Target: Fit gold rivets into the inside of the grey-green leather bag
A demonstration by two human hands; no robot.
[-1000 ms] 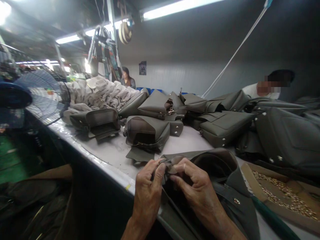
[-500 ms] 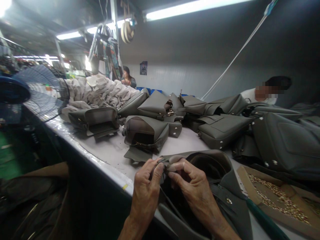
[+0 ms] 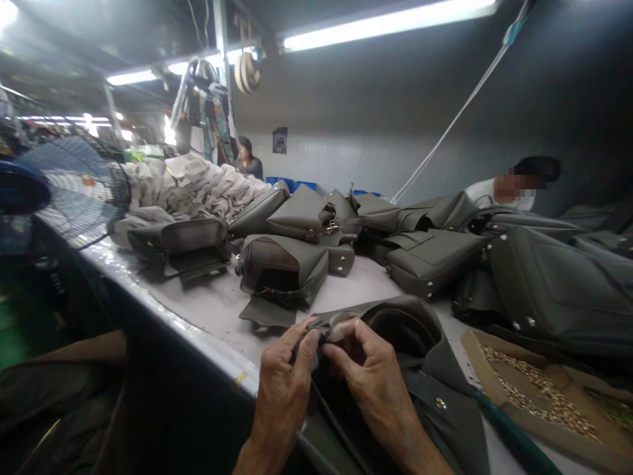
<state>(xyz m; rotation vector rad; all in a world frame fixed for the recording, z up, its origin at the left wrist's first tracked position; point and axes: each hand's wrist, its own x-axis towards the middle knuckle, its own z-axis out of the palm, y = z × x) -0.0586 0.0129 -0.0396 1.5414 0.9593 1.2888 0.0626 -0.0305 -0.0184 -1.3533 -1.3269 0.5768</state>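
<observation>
A dark olive-grey handbag (image 3: 459,415) lies at the table's near edge in front of me, its mouth turned towards me. My left hand (image 3: 287,376) pinches the bag's edge between thumb and fingers. Close beside it, my right hand (image 3: 368,376) has thumb and forefinger pressed together at the same edge. Whatever small part sits between the right fingertips is too hidden to name. A metal stud (image 3: 440,403) shows on the bag's flap, right of my hands.
A cardboard box (image 3: 475,349) of small gold-coloured metal pieces (image 3: 548,396) lies at the right. Several similar bags (image 3: 435,257) cover the table's far side. A caged fan (image 3: 74,191) stands left, near pale cloth (image 3: 198,185). One person (image 3: 509,188) is behind the bags, another (image 3: 248,161) farther back.
Both hands keep their pinch on the bag's edge, with the right fingertips slightly shifted. The whole view has moved a little, so most things appear farther left.
</observation>
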